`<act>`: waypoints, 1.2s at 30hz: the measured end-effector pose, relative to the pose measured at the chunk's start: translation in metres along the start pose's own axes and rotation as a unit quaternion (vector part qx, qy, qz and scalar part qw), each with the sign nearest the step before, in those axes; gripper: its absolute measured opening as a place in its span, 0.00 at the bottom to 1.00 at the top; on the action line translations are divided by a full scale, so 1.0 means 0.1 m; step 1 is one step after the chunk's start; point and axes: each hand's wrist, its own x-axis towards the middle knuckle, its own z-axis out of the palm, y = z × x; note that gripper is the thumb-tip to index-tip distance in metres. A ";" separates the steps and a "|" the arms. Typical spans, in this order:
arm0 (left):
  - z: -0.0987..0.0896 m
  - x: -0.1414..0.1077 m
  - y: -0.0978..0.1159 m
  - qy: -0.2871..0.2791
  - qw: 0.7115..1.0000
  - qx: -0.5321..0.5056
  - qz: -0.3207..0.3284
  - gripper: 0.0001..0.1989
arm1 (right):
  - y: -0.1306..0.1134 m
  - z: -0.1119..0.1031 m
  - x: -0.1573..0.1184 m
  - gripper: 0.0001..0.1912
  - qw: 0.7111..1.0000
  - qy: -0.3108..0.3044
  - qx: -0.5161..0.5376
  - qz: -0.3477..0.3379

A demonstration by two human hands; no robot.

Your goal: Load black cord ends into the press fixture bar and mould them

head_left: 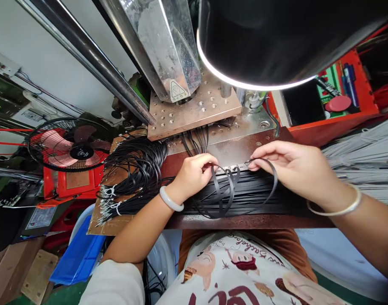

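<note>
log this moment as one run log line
left hand: pinching looped flat black straps; right hand: pinching curved flat black strap; nearby: white-tied black bundles on brown cardboard

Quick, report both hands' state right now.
Left hand: closed, fingertips pinching a flat black cord.
Right hand: closed, thumb and fingers pinching the looped black cord.

The left hand (195, 174) and right hand (287, 168) pinch looped, flat black straps (274, 180) above a reddish-brown worktop (244, 221), near a drilled metal plate (194, 115).
</note>
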 end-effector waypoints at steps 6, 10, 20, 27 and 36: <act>0.10 -0.02 -0.07 -0.010 0.998 0.053 0.029 0.06 | 0.08 0.15 0.02 0.06 0.984 -0.015 -0.143 -0.107; 0.15 -0.07 -0.03 -0.019 0.978 0.167 0.127 0.11 | 0.09 0.14 0.00 0.05 0.976 0.000 -0.161 -0.150; -0.06 -0.06 -0.08 0.005 0.996 0.001 0.092 0.14 | 0.06 0.16 -0.01 0.06 0.929 0.006 -0.237 -0.283; -0.24 0.41 0.04 -0.029 0.975 0.076 0.206 0.14 | 0.06 0.19 -0.02 0.06 0.920 0.001 -0.248 -0.303; 0.19 1.12 0.10 -0.183 0.890 0.168 0.383 0.10 | 0.11 0.24 -0.03 0.07 0.946 0.038 -0.201 -0.250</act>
